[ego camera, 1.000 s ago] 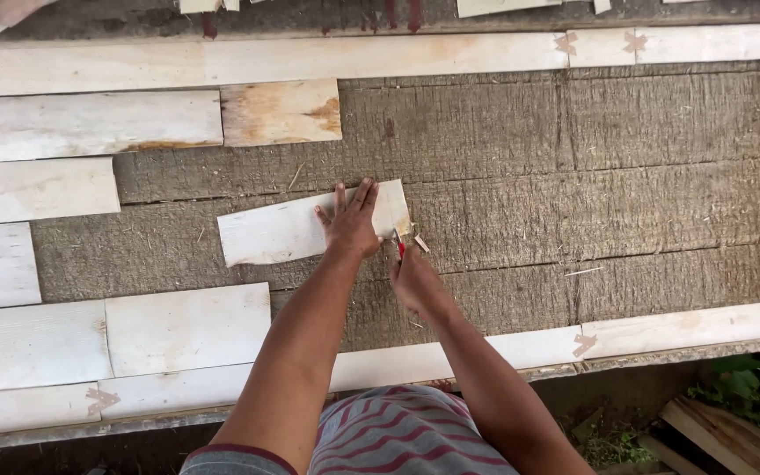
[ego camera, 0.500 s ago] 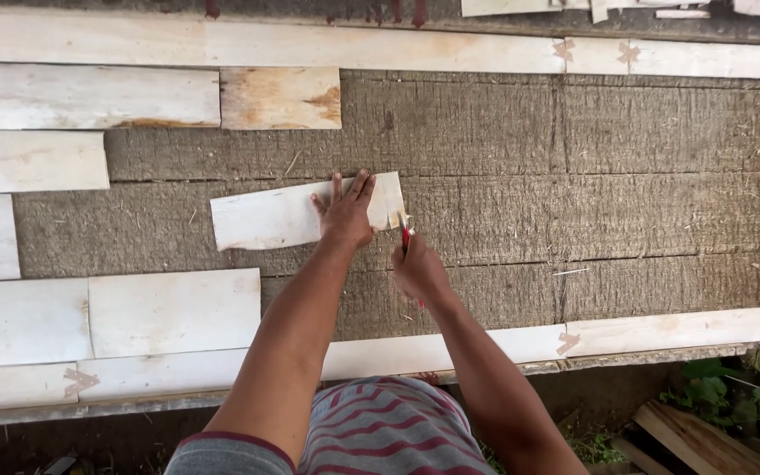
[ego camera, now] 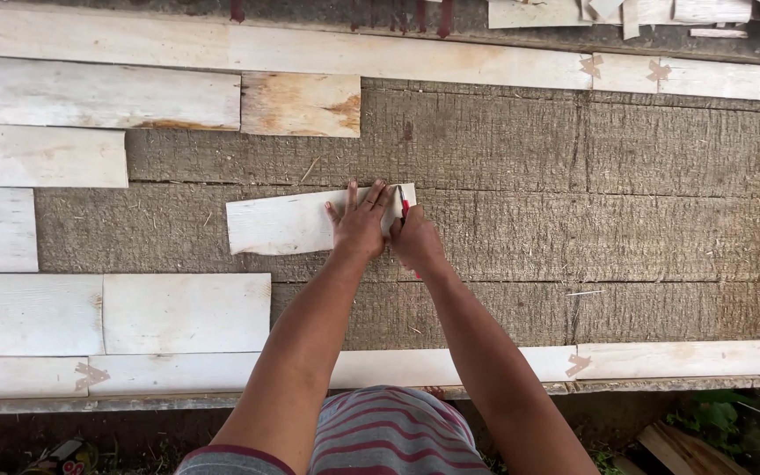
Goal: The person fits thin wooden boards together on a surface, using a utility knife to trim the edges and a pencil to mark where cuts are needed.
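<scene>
A pale thin wood strip (ego camera: 279, 222) lies flat on the rough brown board surface (ego camera: 573, 229), in the middle of the head view. My left hand (ego camera: 361, 224) presses flat on the strip's right end, fingers spread. My right hand (ego camera: 415, 239) sits just beside it, closed around a small red-handled tool (ego camera: 405, 208) whose tip touches the strip near its right edge. Both forearms reach up from the bottom of the view.
Pale strips cover the left side (ego camera: 116, 312) and run along the far edge (ego camera: 310, 53) and near edge (ego camera: 661, 359). A tan piece (ego camera: 301, 104) lies up left. Loose offcuts (ego camera: 626, 12) sit at the top right. Plants (ego camera: 749, 422) grow below the near edge.
The view has shifted slightly. My right hand has moved up close against my left hand, bringing the red tool onto the strip's right end. My left hand stays pressed on the strip.
</scene>
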